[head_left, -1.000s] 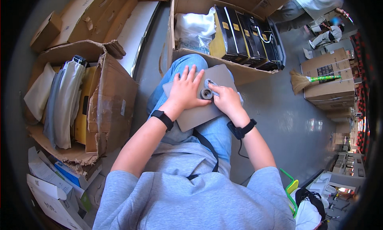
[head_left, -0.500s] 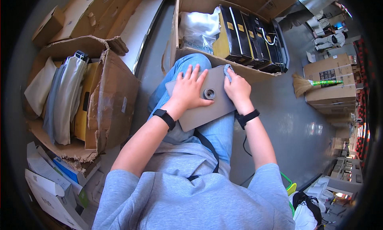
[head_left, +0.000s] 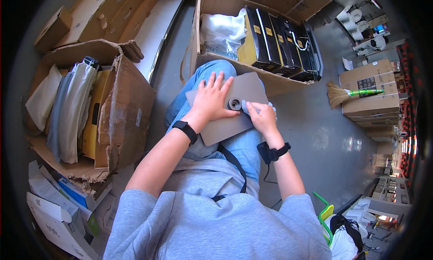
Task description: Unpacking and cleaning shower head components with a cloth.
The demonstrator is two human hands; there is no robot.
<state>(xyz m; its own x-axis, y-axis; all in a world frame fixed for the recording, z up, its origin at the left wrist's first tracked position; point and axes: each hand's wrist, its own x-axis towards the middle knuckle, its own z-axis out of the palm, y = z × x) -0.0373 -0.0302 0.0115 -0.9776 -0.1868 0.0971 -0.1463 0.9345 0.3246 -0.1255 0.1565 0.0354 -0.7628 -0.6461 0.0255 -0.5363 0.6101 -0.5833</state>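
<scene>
A flat, square grey shower head (head_left: 225,130) rests on my lap, with a round metal fitting (head_left: 234,104) standing up at its middle. My left hand (head_left: 209,100) lies on the plate's left half, fingers spread and thumb reaching to just below the fitting. My right hand (head_left: 263,118) is closed on a bluish-grey cloth (head_left: 245,107), pressing a bunched end of it against the right side of the fitting. More of the cloth shows beyond the fingers. Part of the plate is hidden under both hands.
Ahead stands an open carton (head_left: 198,34) holding black-and-yellow boxes (head_left: 257,41) and a white plastic bag (head_left: 223,30). A torn carton (head_left: 131,106) with cloth-wrapped items is at left, above opened white boxes (head_left: 58,228). At right, a broom (head_left: 338,94) lies against stacked cartons (head_left: 372,104).
My right hand has moved from the plate's upper right corner down and inward, bringing the cloth to the central fitting. My left hand stays spread on the plate.
</scene>
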